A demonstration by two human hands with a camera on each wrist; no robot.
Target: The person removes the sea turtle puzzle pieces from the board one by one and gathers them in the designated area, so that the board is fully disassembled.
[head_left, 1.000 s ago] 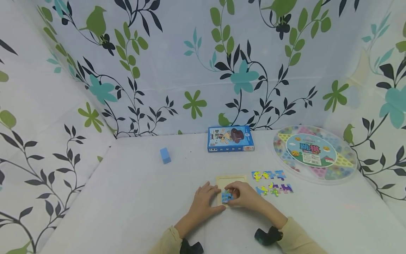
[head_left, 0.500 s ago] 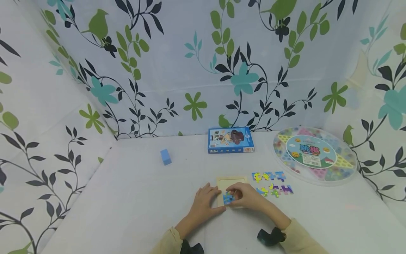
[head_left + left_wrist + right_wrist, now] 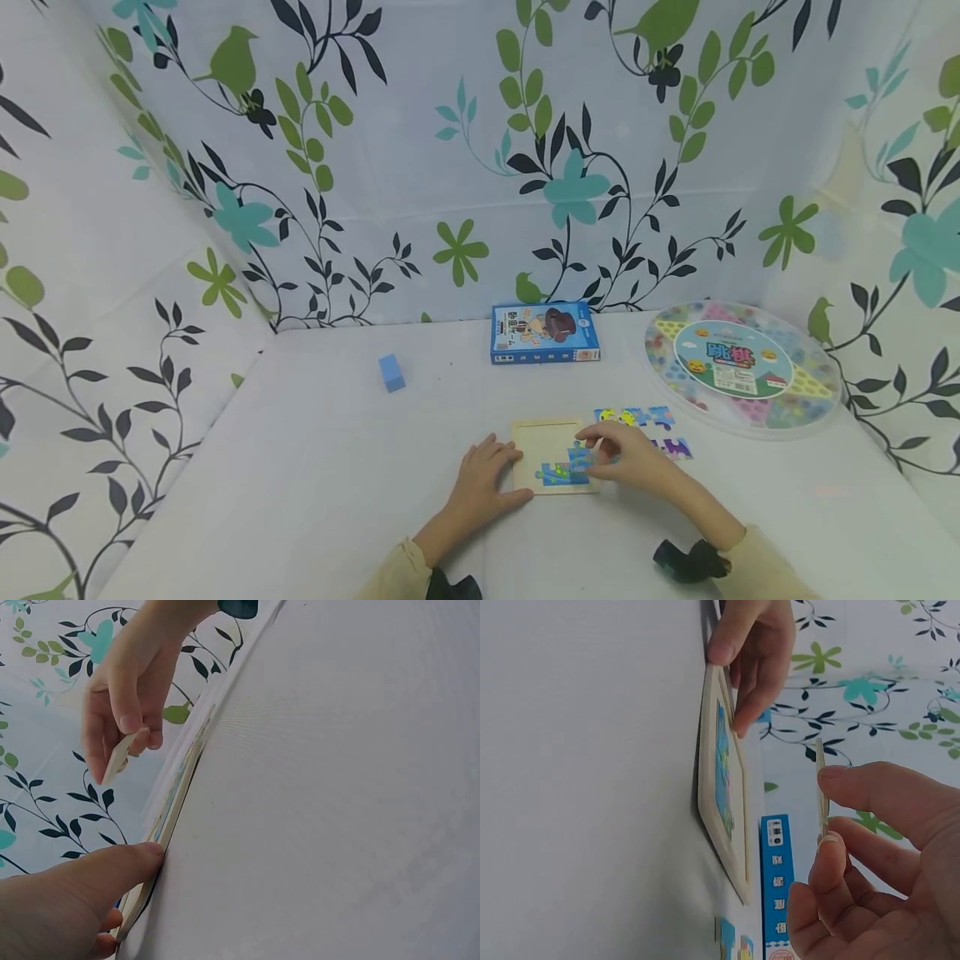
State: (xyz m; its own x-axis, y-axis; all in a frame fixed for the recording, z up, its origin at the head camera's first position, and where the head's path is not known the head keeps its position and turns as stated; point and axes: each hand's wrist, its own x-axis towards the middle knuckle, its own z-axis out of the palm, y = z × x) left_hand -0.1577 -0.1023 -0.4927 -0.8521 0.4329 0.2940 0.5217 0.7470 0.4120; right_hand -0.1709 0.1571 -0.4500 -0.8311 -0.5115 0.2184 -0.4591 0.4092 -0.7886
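Observation:
A pale wooden puzzle tray (image 3: 529, 450) lies on the table. Joined blue jigsaw pieces (image 3: 555, 475) sit in its lower right part, also seen in the right wrist view. My left hand (image 3: 483, 483) holds the tray at its near left corner, thumb on the near edge and fingers at the left side. My right hand (image 3: 630, 457) pinches a jigsaw piece (image 3: 821, 787) between thumb and fingers, above the tray's right side. In the left wrist view that piece (image 3: 118, 759) is raised clear of the tray; its pale edge shows.
Loose jigsaw pieces (image 3: 662, 417) lie right of the tray, partly hidden by my right hand. Behind stands a blue puzzle box (image 3: 545, 333). A round clear game case (image 3: 810, 400) lies at the back right, a blue block (image 3: 392, 372) at the back left.
My right hand has moved right from the tray's middle to its right side, uncovering the joined pieces at the lower right. My left hand has stayed at the corner.

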